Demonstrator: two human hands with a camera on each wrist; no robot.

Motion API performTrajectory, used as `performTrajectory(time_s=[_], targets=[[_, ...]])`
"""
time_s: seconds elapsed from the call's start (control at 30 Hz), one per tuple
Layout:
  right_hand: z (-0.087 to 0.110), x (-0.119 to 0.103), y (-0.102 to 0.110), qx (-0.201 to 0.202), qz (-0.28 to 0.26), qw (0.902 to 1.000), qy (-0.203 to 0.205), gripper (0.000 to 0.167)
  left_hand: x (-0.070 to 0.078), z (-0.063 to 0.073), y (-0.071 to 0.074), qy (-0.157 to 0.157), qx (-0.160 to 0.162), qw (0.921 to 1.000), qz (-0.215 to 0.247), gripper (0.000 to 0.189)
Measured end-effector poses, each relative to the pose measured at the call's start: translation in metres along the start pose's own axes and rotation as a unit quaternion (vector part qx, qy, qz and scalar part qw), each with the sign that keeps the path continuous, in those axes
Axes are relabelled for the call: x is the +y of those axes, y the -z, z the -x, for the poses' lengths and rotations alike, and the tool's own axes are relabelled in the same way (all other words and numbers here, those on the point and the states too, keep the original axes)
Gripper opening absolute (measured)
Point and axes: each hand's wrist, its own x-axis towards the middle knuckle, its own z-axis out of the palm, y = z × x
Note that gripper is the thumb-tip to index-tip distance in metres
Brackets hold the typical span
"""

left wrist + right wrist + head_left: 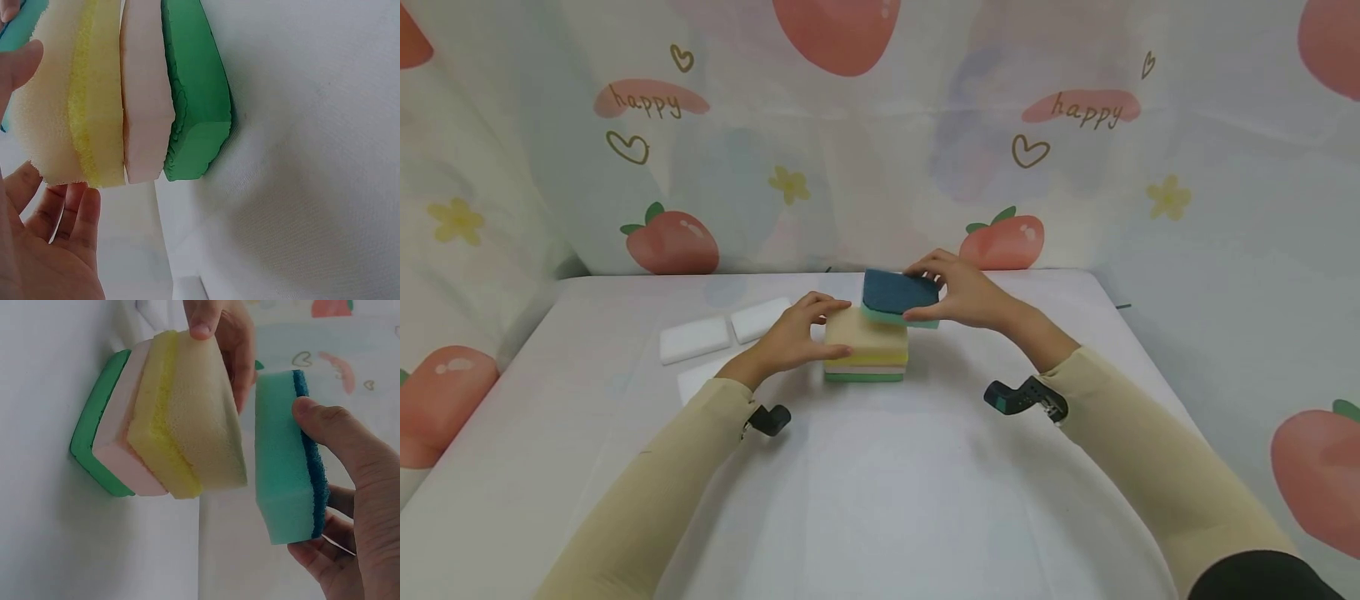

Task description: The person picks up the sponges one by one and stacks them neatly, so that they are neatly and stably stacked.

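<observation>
Sponges stand stacked on the table: a green one at the bottom, a pale pink one, then a yellow layer, with a cream sponge on top. My left hand holds the cream sponge at its left end, thumb on the near side and fingers round the far side. In my right hand is a teal sponge with a dark blue scouring layer facing up. It is pinched between thumb and fingers, tilted above the stack's right part, and a gap shows between them in the right wrist view.
Left of the stack lie white rectangular blocks, one partly behind my left forearm. A white cloth covers the table. Behind it hangs a printed curtain with fruit and hearts.
</observation>
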Motion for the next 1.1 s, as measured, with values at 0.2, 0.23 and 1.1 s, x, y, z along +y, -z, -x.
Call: performTrajectory(time_s=[0.2,0.23,1.1], targets=[[-0.004,-0.005,-0.007,-0.004,0.000,1.0000,0.000,0.061,-0.001,0.000,0.000,0.005,-0.003,1.0000,-0.003,0.074],[-0.004,-0.006,-0.008,-0.005,0.002,1.0000,0.000,0.061,-0.001,0.000,0.000,0.006,-0.004,1.0000,-0.004,0.074],[-0.015,-0.023,-0.025,-0.030,-0.006,0.9994,0.015,0.065,-0.004,-0.001,-0.002,0.023,0.002,0.9993,0.029,0.073]])
